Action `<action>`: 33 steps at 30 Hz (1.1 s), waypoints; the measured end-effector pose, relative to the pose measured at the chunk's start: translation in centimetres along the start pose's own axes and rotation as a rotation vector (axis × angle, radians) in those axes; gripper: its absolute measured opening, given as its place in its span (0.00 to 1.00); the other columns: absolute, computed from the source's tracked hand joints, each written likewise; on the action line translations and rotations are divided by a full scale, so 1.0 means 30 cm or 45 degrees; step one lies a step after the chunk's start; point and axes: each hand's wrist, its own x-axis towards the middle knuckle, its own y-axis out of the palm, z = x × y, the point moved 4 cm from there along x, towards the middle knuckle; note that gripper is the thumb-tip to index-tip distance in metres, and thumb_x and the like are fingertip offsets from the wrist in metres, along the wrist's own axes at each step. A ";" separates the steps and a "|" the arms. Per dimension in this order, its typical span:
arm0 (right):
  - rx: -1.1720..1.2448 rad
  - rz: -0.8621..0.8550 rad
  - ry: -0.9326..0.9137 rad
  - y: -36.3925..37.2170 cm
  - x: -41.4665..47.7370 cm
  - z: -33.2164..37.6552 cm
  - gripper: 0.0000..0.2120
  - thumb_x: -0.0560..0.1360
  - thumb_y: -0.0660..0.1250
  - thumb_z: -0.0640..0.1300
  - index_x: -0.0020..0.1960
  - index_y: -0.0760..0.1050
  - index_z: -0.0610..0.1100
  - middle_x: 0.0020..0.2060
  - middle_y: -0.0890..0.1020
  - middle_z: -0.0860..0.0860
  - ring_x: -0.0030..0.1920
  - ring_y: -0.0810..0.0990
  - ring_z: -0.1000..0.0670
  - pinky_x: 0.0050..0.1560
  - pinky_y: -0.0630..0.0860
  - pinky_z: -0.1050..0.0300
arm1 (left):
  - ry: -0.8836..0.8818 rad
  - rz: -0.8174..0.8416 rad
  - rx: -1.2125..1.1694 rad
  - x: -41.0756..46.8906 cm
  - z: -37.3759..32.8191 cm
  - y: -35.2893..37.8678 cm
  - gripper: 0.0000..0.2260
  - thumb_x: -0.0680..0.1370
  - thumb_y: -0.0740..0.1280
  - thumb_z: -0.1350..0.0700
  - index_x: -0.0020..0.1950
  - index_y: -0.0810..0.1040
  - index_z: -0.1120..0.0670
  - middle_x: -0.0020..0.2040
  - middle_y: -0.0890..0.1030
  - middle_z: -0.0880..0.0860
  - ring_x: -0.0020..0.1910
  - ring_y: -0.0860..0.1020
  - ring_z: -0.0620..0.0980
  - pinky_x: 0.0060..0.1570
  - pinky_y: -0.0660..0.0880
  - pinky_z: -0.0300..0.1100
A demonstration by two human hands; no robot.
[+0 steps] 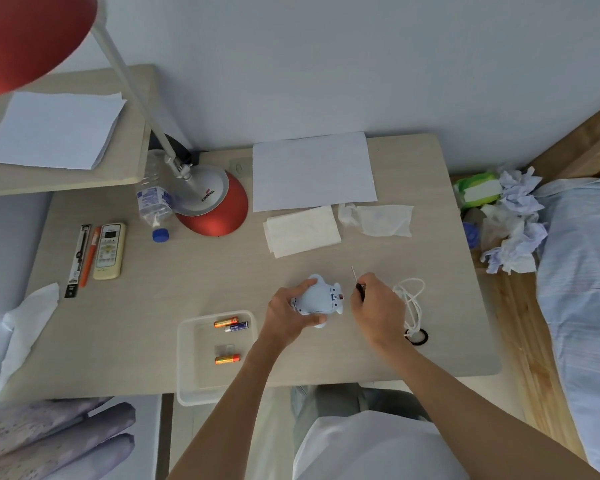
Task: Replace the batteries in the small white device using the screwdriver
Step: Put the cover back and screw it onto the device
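As you sit at the pale desk (pixel 222 289), its largest load is a white sheet (pixel 312 171), well beyond the clear tray (pixel 182 362) and off to the tray's right. The red lamp base (pixel 219 206) stands beyond the tray, well apart from it. The tray itself overhangs the desk's near edge. Just right of the tray, your left hand (pixel 288 313) curls round the small white device (pixel 317 297), fingers over its far side and thumb along its near side, its flat panel facing up. Further right of the tray, your right hand (pixel 378 306) pinches the screwdriver (pixel 360 289), thin shaft pointing up and away, tip clear of the device. A white cord (pixel 413 303) lies looped further right still. Inside the tray lie three batteries: an orange battery (pixel 226 321) and a blue-and-white battery (pixel 237 327) side by side at the far wall, and a second orange battery (pixel 227 359) nearer you.
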 end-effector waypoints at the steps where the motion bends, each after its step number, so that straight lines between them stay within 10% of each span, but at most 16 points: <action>1: -0.011 0.009 0.006 0.005 0.002 -0.002 0.04 0.81 0.64 0.43 0.48 0.74 0.45 0.36 0.79 0.53 0.33 0.77 0.48 0.32 0.74 0.51 | 0.000 -0.005 0.002 0.000 0.002 0.000 0.36 0.66 0.87 0.50 0.73 0.80 0.40 0.61 0.78 0.48 0.56 0.77 0.39 0.49 0.75 0.25; 11: 0.001 0.057 0.004 0.051 -0.006 -0.016 0.03 0.81 0.66 0.40 0.49 0.76 0.41 0.44 0.79 0.46 0.39 0.79 0.42 0.37 0.73 0.50 | -0.023 -0.016 -0.157 -0.001 0.024 0.007 0.41 0.59 0.85 0.39 0.72 0.82 0.41 0.62 0.82 0.48 0.60 0.81 0.52 0.59 0.83 0.53; 33: 0.061 0.167 -0.011 0.035 -0.025 -0.018 0.04 0.83 0.65 0.41 0.53 0.75 0.41 0.47 0.79 0.46 0.43 0.75 0.46 0.41 0.68 0.53 | -0.030 -0.028 -0.124 -0.013 0.013 -0.003 0.40 0.61 0.86 0.40 0.72 0.81 0.41 0.65 0.80 0.51 0.61 0.80 0.52 0.59 0.83 0.50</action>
